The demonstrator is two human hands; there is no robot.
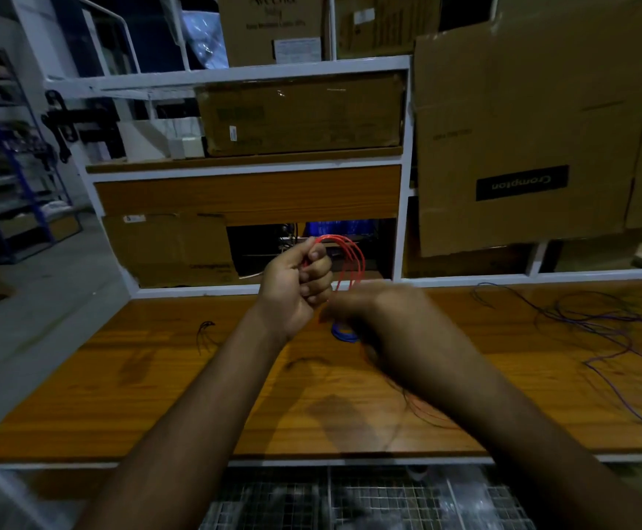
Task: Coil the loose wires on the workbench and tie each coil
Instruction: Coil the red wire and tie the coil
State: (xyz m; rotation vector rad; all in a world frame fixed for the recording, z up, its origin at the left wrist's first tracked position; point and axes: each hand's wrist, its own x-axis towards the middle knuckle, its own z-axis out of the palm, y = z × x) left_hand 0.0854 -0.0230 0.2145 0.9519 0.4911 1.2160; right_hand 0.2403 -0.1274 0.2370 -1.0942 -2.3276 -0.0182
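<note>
The long wooden workbench with an orange-brown grain top (pixel 158 376) fills the lower half of the view, backed by a white-framed shelf unit stacked with brown cardboard boxes (pixel 522 139). Spread over the right end of the bench lies a tangle of loose thin purple wires (pixel 595 327), still uncoiled, sprawling in wide slack curves toward the edge. Such strands look light and limp; they would likely snag on each other, so each is best taken near one free end and drawn out singly.

Above the middle of the bench, the left hand (pixel 296 285) is fisted around the thin red wire coil (pixel 344 262), thumb pressed over the gathered strands at the top while several loops arch out to the right. The wire appears springy enough to hold a rounded loop yet soft enough to bend in the fingers; the sound hold is where the loops bunch together, since a looser grasp would probably let them fan apart.

The right hand (pixel 373 307) sits just beside the lower part of the loops, blurred by motion, so whether it pinches the wire cannot be told.

Partly hidden behind that hand, a small blue wire coil (pixel 344 332) rests on the bench. To the left lies a short black wire scrap (pixel 205 332).
</note>
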